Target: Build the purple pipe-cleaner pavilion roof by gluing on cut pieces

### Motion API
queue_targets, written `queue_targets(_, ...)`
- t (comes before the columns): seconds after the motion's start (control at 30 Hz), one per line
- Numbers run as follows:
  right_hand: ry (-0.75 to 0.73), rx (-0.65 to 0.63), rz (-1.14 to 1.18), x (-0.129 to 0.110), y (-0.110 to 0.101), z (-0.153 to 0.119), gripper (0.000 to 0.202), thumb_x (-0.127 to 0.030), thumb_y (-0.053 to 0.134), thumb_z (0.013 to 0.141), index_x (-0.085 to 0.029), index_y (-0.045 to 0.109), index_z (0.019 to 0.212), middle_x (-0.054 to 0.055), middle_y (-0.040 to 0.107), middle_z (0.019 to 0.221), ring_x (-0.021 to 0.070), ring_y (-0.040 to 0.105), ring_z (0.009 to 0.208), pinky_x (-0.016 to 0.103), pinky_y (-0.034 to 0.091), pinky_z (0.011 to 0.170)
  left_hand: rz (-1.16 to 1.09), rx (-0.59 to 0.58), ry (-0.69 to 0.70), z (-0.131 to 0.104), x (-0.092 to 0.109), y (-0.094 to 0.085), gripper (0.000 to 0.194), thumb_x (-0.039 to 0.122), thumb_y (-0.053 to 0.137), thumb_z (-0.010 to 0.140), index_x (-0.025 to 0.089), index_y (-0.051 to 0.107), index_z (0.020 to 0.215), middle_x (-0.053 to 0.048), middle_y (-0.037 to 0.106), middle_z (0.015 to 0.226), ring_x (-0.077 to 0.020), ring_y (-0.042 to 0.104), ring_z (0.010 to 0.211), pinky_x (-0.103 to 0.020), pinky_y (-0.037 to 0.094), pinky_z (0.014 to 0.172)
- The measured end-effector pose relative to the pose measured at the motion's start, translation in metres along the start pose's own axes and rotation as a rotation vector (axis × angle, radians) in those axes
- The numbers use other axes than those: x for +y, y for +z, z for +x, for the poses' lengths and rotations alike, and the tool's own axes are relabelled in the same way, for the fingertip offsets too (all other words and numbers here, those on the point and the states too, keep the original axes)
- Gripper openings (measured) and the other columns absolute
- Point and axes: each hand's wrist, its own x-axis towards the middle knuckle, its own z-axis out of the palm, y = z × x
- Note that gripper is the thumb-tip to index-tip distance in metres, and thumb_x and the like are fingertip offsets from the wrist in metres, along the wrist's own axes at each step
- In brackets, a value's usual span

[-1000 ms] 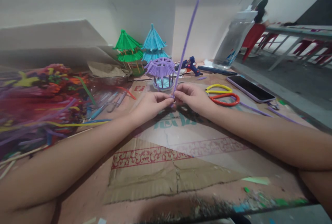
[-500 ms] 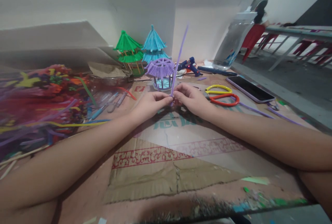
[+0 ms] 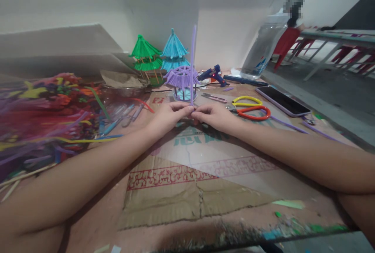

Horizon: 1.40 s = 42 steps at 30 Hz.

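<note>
A purple pipe cleaner [image 3: 193,56] stands nearly upright, its lower end pinched between the fingertips of my left hand [image 3: 175,117] and my right hand [image 3: 211,115]. The fingertips of both hands meet there, and the pinched end is mostly hidden. Right behind them stands a small purple-roofed pavilion [image 3: 182,78] on a light blue base, partly crossed by the pipe cleaner. A green pavilion [image 3: 143,53] and a blue pavilion [image 3: 173,50] with pointed roofs are farther back. Under my hands lies a sheet of cardboard [image 3: 164,202], partly covered by a clear sheet.
Pliers with red and yellow handles [image 3: 254,113], thread snips [image 3: 214,97], a glue gun [image 3: 213,74] and a phone [image 3: 283,100] lie right. A pile of coloured pipe cleaners [image 3: 43,116] fills the left. A large clear bottle [image 3: 260,52] stands behind; a person sits far back.
The purple pipe cleaner has swung from a rightward lean to nearly upright and moved slightly left. My right hand has shifted a little left and down, and the thread snips are now uncovered.
</note>
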Motion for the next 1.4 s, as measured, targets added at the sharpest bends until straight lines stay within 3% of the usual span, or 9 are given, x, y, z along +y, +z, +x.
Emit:
queue_targets(0.17,0.066,-0.005,0.129,0.000,-0.001,0.001,0.027,-0.039,0.065,0.087,-0.020,0.073,0.069,0.002,0.074,0.068,0.0136,0.062,0.060,0.027,0.048,0.061,0.003,-0.004,-0.031,-0.001,0.004,0.001,0.029,0.048,0.075,0.082,0.019,0.080,0.087,-0.005,0.078,0.090,-0.0203,0.069,0.084,-0.033,0.052,0.083)
queue_targets(0.37,0.047,-0.037,0.225,0.002,-0.003,0.001,0.027,-0.040,0.065,0.087,-0.019,0.074,0.072,0.002,0.073,0.067,0.0123,0.059,0.061,0.027,0.048,0.066,-0.044,0.003,-0.062,-0.002,0.006,0.003,0.028,0.046,0.076,0.081,0.019,0.079,0.087,-0.005,0.078,0.091,-0.0197,0.069,0.085,-0.033,0.052,0.083)
queue_targets(0.7,0.079,-0.028,0.223,-0.001,-0.002,0.001,0.025,-0.040,0.073,0.080,-0.018,0.072,0.067,0.001,0.071,0.065,0.0110,0.057,0.059,0.026,0.047,0.063,-0.049,0.001,-0.064,0.000,-0.001,0.001,0.036,0.050,0.076,0.080,0.018,0.080,0.095,-0.006,0.079,0.094,-0.0197,0.069,0.085,-0.033,0.052,0.083)
queue_targets(1.13,0.087,-0.020,0.192,0.002,-0.001,0.002,0.020,-0.037,0.069,0.083,-0.019,0.073,0.077,0.001,0.073,0.069,0.0126,0.063,0.065,0.027,0.050,0.068,0.075,-0.006,0.025,-0.001,0.001,0.000,0.029,0.045,0.072,0.086,0.018,0.080,0.093,-0.005,0.079,0.095,-0.0194,0.069,0.088,-0.031,0.051,0.081)
queue_targets(1.4,0.110,0.064,0.063,-0.009,0.000,-0.002,0.024,-0.030,0.061,0.087,-0.018,0.067,0.068,0.000,0.069,0.066,0.0105,0.056,0.056,0.025,0.043,0.057,0.100,0.009,0.041,-0.002,-0.001,0.002,0.030,0.044,0.073,0.084,0.020,0.080,0.099,-0.005,0.079,0.100,-0.0215,0.070,0.095,-0.035,0.052,0.091)
